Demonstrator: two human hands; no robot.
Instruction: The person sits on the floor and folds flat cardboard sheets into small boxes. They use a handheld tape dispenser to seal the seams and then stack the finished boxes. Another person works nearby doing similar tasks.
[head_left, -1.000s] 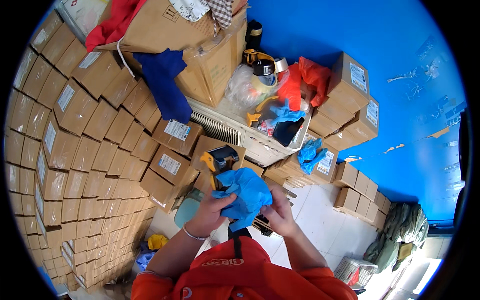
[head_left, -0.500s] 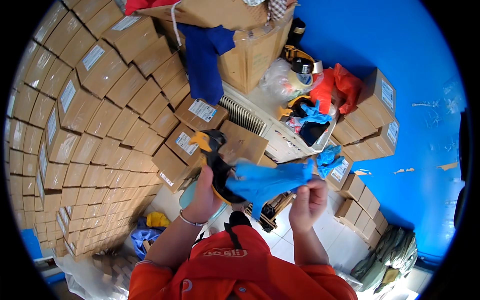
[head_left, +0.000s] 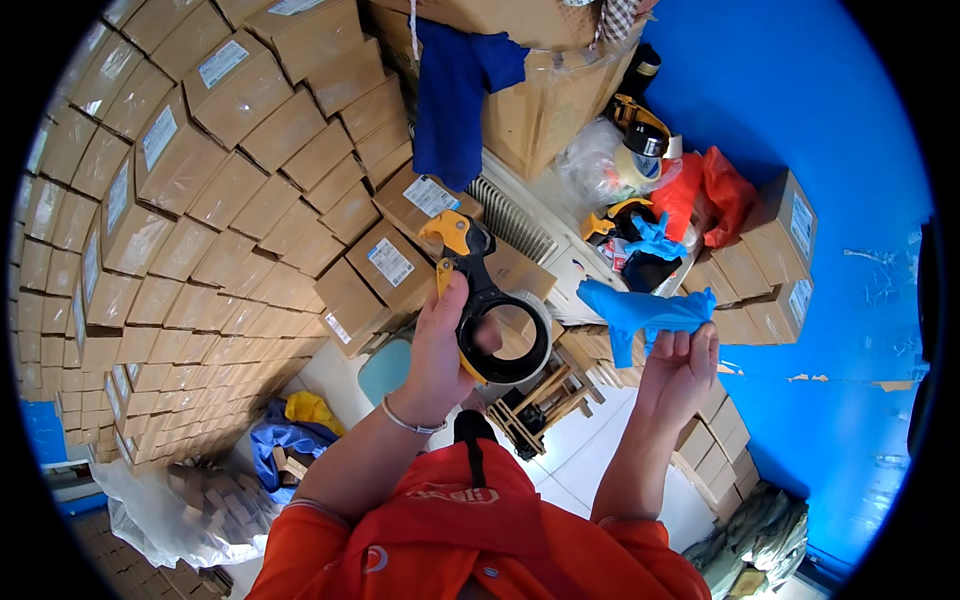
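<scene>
A black and yellow tape dispenser (head_left: 478, 262) with a roll of tape is in my left hand (head_left: 440, 335), whose fingers close round its side. The roll's ring faces up, and a fingertip shows through its hole. Away to the right, my right hand (head_left: 678, 372) pinches the edge of a blue disposable glove (head_left: 645, 310), which hangs limp toward the left. The glove and the dispenser are apart. Below the dispenser stands a small wooden stool-like frame (head_left: 545, 405) on the floor.
Stacked cardboard boxes (head_left: 220, 260) fill the left side. Ahead is a white radiator-like unit (head_left: 515, 215) with a large carton (head_left: 530, 105) behind it. Red plastic bags (head_left: 705, 190), tape rolls (head_left: 642, 150) and another blue glove (head_left: 655, 238) lie at the back right, by the blue wall (head_left: 760, 80).
My right hand has drawn the blue glove away from the tape dispenser, to the right and upward. The dispenser's roll is now uncovered. The view has shifted slightly.
</scene>
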